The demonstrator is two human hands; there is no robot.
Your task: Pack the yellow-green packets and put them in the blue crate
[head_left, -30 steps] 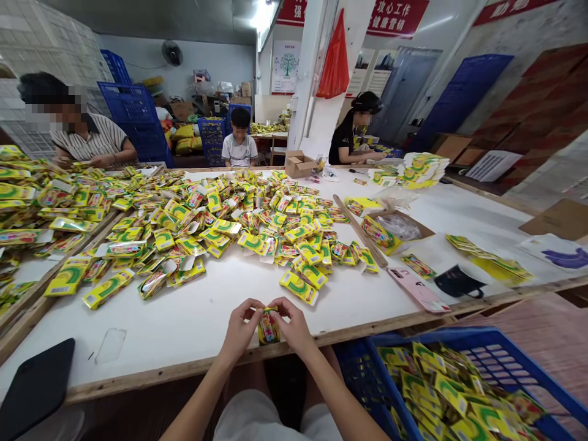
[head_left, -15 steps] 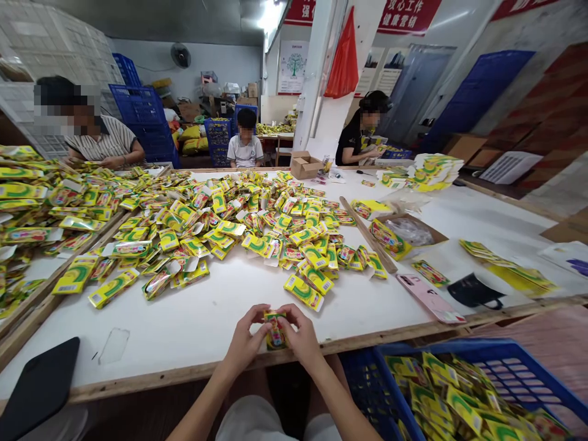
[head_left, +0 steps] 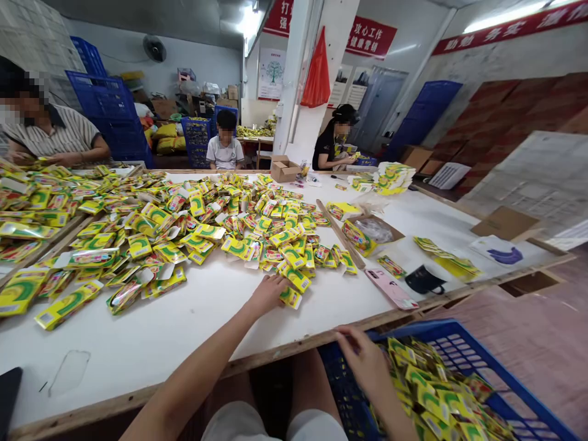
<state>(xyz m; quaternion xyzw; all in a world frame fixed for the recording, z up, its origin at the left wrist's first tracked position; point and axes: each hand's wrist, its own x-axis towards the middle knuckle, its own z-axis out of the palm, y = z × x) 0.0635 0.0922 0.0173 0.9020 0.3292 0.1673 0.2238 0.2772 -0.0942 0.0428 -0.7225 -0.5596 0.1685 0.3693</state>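
My left hand (head_left: 267, 291) reaches forward over the white table (head_left: 184, 324). Its fingers are closed on the edge of a yellow-green packet (head_left: 291, 297) at the near edge of a big pile of such packets (head_left: 206, 226). My right hand (head_left: 362, 358) hovers low on the right over the near corner of a blue crate (head_left: 463, 349) filled with the same packets. Its fingers are loosely spread and I see nothing in them.
A pink phone (head_left: 391, 288), a black cup (head_left: 423, 280), an open cardboard box (head_left: 377, 230) and a wooden stick (head_left: 340, 234) lie right of the pile. A divider strip (head_left: 55, 236) fences off more packets on the left. Three people (head_left: 224, 146) sit along the far side.
Both hands held one packet together at the table's near edge. Now they have parted: the right went down to the blue crate, the left reached forward to a packet on the table.
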